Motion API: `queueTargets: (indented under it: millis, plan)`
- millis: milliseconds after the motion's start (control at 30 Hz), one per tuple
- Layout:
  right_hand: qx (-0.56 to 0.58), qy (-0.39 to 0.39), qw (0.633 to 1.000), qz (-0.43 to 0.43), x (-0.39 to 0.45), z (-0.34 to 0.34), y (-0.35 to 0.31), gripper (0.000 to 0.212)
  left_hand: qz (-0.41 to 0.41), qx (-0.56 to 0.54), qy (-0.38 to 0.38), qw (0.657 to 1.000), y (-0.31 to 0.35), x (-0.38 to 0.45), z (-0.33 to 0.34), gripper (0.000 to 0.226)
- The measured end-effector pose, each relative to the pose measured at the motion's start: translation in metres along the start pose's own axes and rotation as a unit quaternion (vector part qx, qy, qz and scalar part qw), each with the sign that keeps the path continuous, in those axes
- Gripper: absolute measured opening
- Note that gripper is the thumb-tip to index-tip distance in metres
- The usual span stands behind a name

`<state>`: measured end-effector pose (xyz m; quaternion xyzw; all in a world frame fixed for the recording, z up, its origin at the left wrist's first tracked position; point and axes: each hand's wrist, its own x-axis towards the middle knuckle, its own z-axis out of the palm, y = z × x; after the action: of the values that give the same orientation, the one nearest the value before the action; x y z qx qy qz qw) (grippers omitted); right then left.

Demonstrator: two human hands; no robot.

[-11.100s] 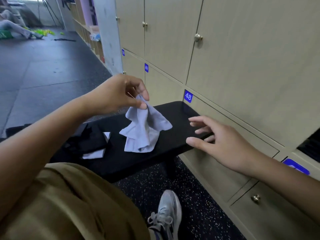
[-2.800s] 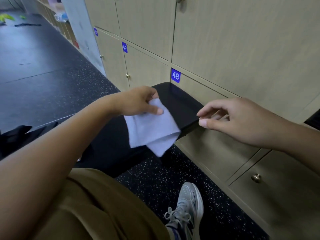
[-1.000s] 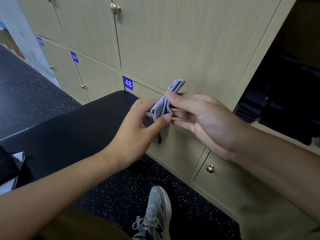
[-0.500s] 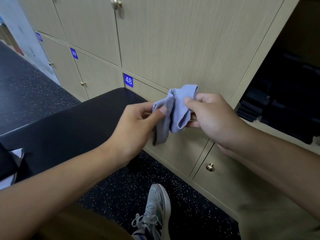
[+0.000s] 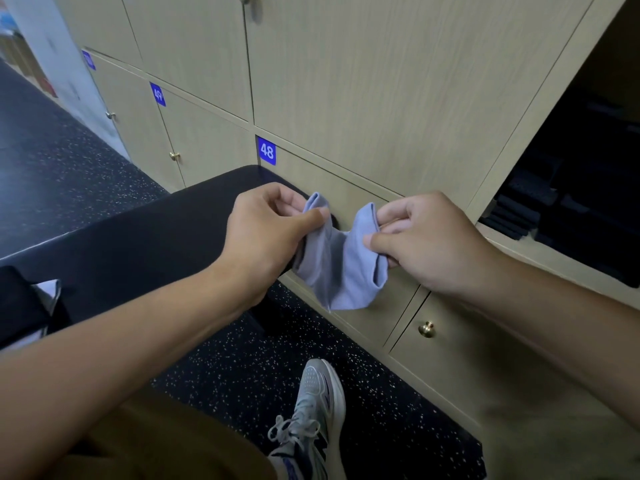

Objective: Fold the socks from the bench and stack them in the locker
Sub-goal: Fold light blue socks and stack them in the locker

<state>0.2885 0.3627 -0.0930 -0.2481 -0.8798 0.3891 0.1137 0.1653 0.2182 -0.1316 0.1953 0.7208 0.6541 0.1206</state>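
A pale lilac sock [image 5: 341,266] hangs in the air between my two hands, just past the end of the black bench [image 5: 145,237]. My left hand [image 5: 266,233] pinches its left upper edge. My right hand [image 5: 426,240] pinches the right upper edge, so the cloth sags in the middle. The open locker [image 5: 575,188] is at the right, dark inside, with dark folded items stacked on its floor. More dark and white clothing [image 5: 31,306] lies on the bench at the far left.
Closed wooden locker doors with brass knobs and blue number plates 48 [image 5: 267,151] and 49 fill the wall ahead. My grey trainer [image 5: 311,417] rests on the black speckled floor below the hands. The open door edge [image 5: 540,445] is at lower right.
Over the last second my hands have moved apart and a little lower, spreading the bunched sock out wide between them. Earlier the left hand lifted it off the bench.
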Motion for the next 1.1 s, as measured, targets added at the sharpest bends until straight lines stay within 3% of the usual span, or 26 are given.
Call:
queueTargets:
  millis: [133, 333, 500, 567, 733, 867, 1100]
  plan:
    - [0.022, -0.010, 1.000, -0.002, 0.001, 0.009, -0.003, 0.010, 0.023, 0.045, -0.025, 0.998, 0.000, -0.008, 0.005, 0.018]
    - [0.060, -0.029, 0.998, 0.000, 0.001, 0.016, -0.006, 0.014, 0.032, 0.020, -0.064, 0.997, 0.001, -0.015, 0.009, 0.020]
    - [0.078, -0.026, 0.997, -0.010, -0.003, 0.008, -0.009, 0.046, 0.023, -0.074, -0.127, 0.989, 0.013, -0.020, 0.012, 0.040]
    - [0.088, -0.020, 0.996, -0.009, -0.007, 0.002, -0.007, 0.041, 0.016, -0.096, -0.145, 0.985, 0.017, -0.022, 0.013, 0.047]
    - [0.109, -0.008, 0.994, 0.018, -0.013, -0.018, 0.003, 0.003, 0.027, -0.098, -0.182, 0.978, 0.025, -0.024, 0.022, 0.051]
    - [0.101, 0.032, 0.994, 0.039, -0.021, -0.039, 0.010, 0.013, 0.074, -0.077, -0.195, 0.975, 0.028, -0.022, 0.034, 0.038]
    - [0.126, 0.105, 0.984, 0.074, -0.036, -0.082, 0.023, 0.019, 0.100, 0.061, -0.130, 0.985, 0.013, -0.023, 0.070, 0.021]
